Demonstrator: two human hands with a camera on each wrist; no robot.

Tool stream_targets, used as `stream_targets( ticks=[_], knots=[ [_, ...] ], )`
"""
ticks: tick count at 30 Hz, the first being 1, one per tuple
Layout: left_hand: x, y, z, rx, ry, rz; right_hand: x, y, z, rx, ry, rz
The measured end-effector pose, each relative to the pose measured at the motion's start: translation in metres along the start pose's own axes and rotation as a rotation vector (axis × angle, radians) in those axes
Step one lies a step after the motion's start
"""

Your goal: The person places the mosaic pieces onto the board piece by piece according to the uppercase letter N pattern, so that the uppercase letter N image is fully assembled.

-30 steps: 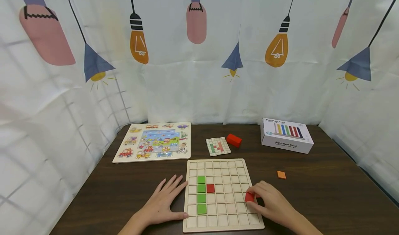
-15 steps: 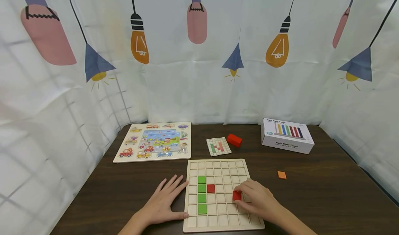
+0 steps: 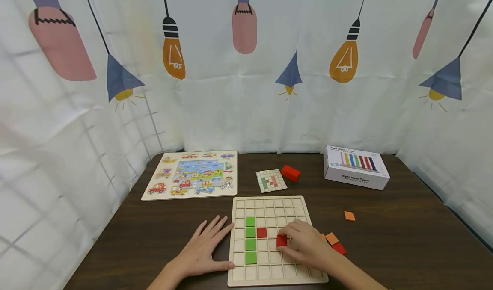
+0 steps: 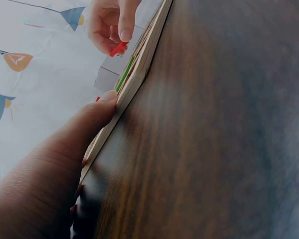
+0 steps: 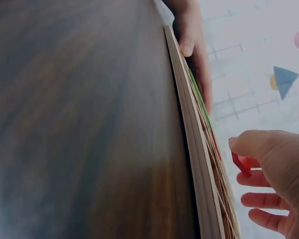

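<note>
Fingers of the right hand (image 3: 302, 244) pinched a red tile (image 3: 281, 241) just above the grid board (image 3: 271, 258); left of them sat another red tile (image 3: 261, 232) and four green tiles (image 3: 250, 233). The left hand (image 3: 202, 249) lay spread, thumb on the board's edge.

My right fingers (image 5: 263, 200) pinch a red square tile (image 3: 281, 241), tilted above a pale wooden grid board (image 3: 277, 272) lying flat. Four green tiles (image 3: 250, 243) fill adjoining cells in one column; another red tile (image 3: 262, 232) sits beside them.
</note>
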State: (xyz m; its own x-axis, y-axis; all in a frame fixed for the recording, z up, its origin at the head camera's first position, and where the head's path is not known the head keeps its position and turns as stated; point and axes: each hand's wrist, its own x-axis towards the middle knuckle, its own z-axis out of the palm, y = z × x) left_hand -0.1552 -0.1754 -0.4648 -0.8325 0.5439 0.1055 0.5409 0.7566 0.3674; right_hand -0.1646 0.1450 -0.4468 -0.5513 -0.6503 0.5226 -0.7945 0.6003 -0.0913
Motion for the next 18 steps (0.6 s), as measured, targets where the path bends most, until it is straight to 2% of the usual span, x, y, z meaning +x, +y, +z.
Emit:
stream_targets(
  ticks=[8,18],
  knots=[
    [0.0,0.001,-0.001,0.01,-0.004,-0.005,0.007,-0.002,0.007,0.032,-0.005,-0.019],
    [0.0,0.002,-0.001,0.02,-0.005,-0.01,0.01,-0.003,0.012,0.09,-0.039,-0.002]
  ],
)
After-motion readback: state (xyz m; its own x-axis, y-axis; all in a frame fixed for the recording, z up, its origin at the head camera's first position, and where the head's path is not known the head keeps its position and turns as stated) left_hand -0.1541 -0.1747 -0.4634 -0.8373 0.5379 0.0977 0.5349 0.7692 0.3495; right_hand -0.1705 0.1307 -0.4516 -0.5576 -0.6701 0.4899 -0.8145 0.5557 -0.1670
